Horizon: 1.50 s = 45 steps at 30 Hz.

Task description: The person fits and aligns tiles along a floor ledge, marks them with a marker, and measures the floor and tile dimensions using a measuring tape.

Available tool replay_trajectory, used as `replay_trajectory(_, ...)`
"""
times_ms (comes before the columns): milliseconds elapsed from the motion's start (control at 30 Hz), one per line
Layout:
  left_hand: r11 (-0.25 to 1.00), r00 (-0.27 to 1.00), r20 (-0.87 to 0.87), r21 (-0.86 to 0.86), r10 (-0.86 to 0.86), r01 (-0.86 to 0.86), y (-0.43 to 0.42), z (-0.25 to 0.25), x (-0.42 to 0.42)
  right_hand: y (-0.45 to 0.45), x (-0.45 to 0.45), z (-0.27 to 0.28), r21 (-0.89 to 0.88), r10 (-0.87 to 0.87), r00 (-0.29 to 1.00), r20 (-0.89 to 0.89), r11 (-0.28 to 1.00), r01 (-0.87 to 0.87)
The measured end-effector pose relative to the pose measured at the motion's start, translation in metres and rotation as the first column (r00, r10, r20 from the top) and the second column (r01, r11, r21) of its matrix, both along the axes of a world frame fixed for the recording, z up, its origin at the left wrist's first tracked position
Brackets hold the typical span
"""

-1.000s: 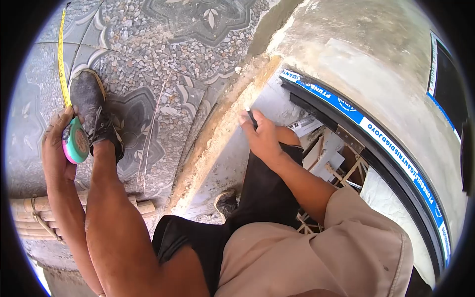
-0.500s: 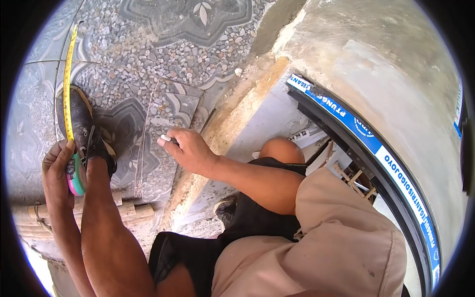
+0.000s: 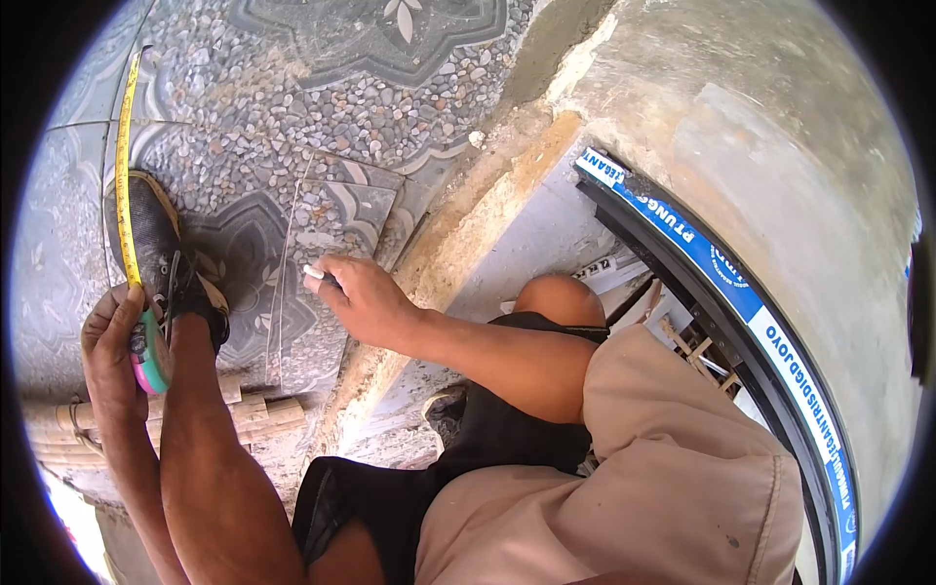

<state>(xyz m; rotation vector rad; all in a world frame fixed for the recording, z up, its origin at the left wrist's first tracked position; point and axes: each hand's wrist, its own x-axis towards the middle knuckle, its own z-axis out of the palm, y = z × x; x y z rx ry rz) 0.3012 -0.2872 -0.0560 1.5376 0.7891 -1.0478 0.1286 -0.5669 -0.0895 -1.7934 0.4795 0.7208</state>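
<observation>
My left hand (image 3: 114, 346) is closed around a green and pink tape measure (image 3: 150, 356). Its thumb presses on the yellow blade (image 3: 123, 185), which is drawn out away from me over a black shoe (image 3: 146, 229) and the tiles, with the hooked end free at the far end. My right hand (image 3: 366, 302) is closed above some cut tile pieces (image 3: 336, 229), pinching a short slim thing with a white tip (image 3: 312, 272); its kind I cannot make out.
Patterned grey floor tiles (image 3: 234, 127) with pebble relief spread ahead. A rough mortar ledge (image 3: 487, 210) runs diagonally on the right. Beyond it stands a black frame with blue and white printed tape (image 3: 717, 258). Bamboo poles (image 3: 234, 419) lie at lower left.
The tape blade and my left hand have shifted very slightly left. Both hands keep their grips, and the view has moved a little.
</observation>
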Motion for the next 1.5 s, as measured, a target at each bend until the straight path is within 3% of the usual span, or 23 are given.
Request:
replay_trajectory(333, 0.996, 0.998, -0.025, -0.067, -0.065, 0.063, -0.001, 0.000, 0.007, -0.006, 0.002, -0.004, -0.027, -0.008, 0.994, -0.106, 1.000, 0.006)
replay_trajectory(667, 0.998, 0.999, -0.022, -0.054, -0.029, 0.028, 0.002, -0.001, -0.002, -0.004, -0.008, -0.008, -0.014, 0.017, 0.996, -0.084, 1.000, -0.018)
replay_trajectory(767, 0.998, 1.000, -0.013, -0.054, -0.028, 0.027, -0.002, -0.002, -0.005, -0.006, -0.004, -0.005, 0.002, 0.015, 0.992, -0.122, 1.000, -0.015)
replay_trajectory(833, 1.000, 1.000, 0.017, -0.012, -0.007, 0.007, -0.004, -0.002, -0.007, -0.009, 0.004, 0.003, 0.039, 0.046, 0.965, -0.259, 0.999, -0.038)
replay_trajectory(1033, 0.998, 1.000, 0.013, -0.060, -0.022, 0.023, -0.004, -0.004, -0.007, -0.007, -0.006, -0.004, 0.002, 0.036, 0.993, -0.116, 0.999, -0.036)
replay_trajectory(1233, 0.998, 0.999, -0.018, -0.061, -0.026, 0.025, -0.004, -0.005, -0.008, -0.006, -0.010, -0.004, 0.001, 0.049, 0.995, -0.089, 0.999, -0.049)
replay_trajectory(1500, 0.997, 0.998, -0.047, -0.053, -0.053, 0.050, 0.000, -0.008, -0.006, -0.009, -0.001, 0.005, 0.040, 0.063, 0.983, -0.172, 0.998, -0.057)
